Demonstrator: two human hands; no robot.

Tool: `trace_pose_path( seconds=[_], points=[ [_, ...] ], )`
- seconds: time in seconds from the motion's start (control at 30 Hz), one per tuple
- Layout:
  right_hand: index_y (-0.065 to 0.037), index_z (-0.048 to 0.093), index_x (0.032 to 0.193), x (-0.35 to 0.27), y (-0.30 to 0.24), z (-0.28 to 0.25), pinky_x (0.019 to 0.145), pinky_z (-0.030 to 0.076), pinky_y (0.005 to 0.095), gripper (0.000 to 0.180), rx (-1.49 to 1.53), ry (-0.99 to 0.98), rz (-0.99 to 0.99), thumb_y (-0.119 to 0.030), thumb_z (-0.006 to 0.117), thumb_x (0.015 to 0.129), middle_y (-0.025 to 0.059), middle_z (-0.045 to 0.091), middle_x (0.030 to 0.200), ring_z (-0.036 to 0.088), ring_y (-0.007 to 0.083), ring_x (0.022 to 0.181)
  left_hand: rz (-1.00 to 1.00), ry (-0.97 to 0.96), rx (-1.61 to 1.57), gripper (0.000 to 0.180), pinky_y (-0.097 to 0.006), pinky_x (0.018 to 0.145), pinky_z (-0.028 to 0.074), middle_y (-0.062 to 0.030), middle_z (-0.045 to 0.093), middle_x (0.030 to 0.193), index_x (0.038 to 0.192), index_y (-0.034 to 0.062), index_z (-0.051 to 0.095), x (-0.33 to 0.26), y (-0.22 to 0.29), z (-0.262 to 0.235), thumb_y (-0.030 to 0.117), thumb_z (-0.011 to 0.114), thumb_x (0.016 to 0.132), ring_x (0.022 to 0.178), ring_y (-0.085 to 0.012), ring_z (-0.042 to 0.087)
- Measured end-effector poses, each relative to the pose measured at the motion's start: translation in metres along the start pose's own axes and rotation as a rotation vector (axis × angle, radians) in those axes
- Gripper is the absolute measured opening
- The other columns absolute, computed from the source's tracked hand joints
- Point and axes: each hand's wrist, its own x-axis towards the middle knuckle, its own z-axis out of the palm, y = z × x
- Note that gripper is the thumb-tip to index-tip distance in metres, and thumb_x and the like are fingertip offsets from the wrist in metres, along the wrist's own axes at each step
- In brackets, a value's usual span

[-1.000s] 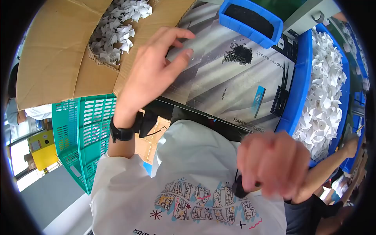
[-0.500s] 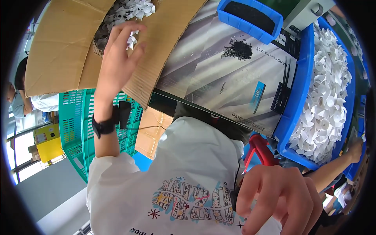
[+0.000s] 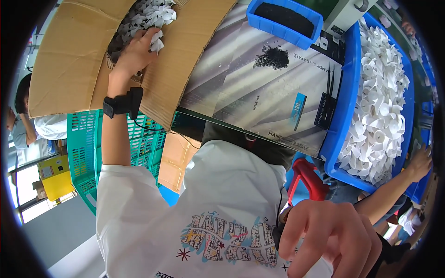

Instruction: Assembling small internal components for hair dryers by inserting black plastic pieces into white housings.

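Note:
At the upper left, my left hand point(image 3: 136, 54) reaches into the opening of a cardboard box point(image 3: 181, 51). Its fingers are apart and touch white, curved-bladed, propeller-like pieces point(image 3: 155, 17) heaped inside; I see none gripped. A black band point(image 3: 121, 104) with a cable circles that wrist. Close to the camera at the lower right, my right hand point(image 3: 331, 238) is held before my white shirt with its fingers curled in. Whatever those fingers may hold is hidden.
A blue bin point(image 3: 330, 160) full of similar white pieces stands right. On the printed worktop point(image 3: 222, 78) are a small black pile point(image 3: 273, 58) and a blue tray point(image 3: 301, 41) of black bits. A green basket point(image 3: 85, 157) sits left. Another person's arm point(image 3: 394, 187) shows at right.
My left hand has lowered onto the white pieces in the cardboard box, its forearm shifting left. My right hand has barely moved. The view has shifted slightly.

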Motion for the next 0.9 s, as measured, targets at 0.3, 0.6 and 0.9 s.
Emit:
trace_pose_path(
  seconds=[0.3, 0.6, 0.9],
  points=[
    [-0.014, 0.062, 0.084, 0.003, 0.007, 0.000, 0.047, 0.039, 0.0249, 0.009, -0.014, -0.084, 0.023, -0.010, 0.061, 0.091, -0.0017, 0.072, 0.088, 0.058, 0.0204, 0.061, 0.192, -0.081, -0.255, 0.068, -0.038, 0.096, 0.046, -0.0183, 0.050, 0.128, 0.141, 0.0146, 0.044, -0.005, 0.007, -0.007, 0.013, 0.066, 0.077, 0.113, -0.0318, 0.055],
    [-0.017, 0.061, 0.088, 0.004, -0.003, 0.014, 0.043, 0.038, 0.0233, 0.008, -0.146, 0.094, 0.142, -0.009, 0.061, 0.091, -0.0032, 0.071, 0.082, 0.055, 0.0177, 0.054, 0.269, -0.216, -0.510, 0.073, -0.033, 0.093, 0.047, -0.0136, 0.051, 0.131, 0.143, 0.0095, 0.043, -0.002, 0.010, -0.012, 0.037, 0.074, 0.083, 0.112, -0.0235, 0.055],
    [-0.015, 0.061, 0.083, 0.004, 0.019, 0.008, 0.044, 0.038, 0.0229, 0.013, -0.062, 0.026, 0.011, -0.012, 0.057, 0.094, -0.0029, 0.072, 0.087, 0.055, 0.0189, 0.054, 0.086, 0.179, -0.315, 0.054, -0.040, 0.089, 0.048, -0.0184, 0.059, 0.118, 0.130, 0.0081, 0.056, -0.022, 0.046, 0.021, 0.041, 0.068, 0.089, 0.102, -0.0331, 0.061]
  ],
)
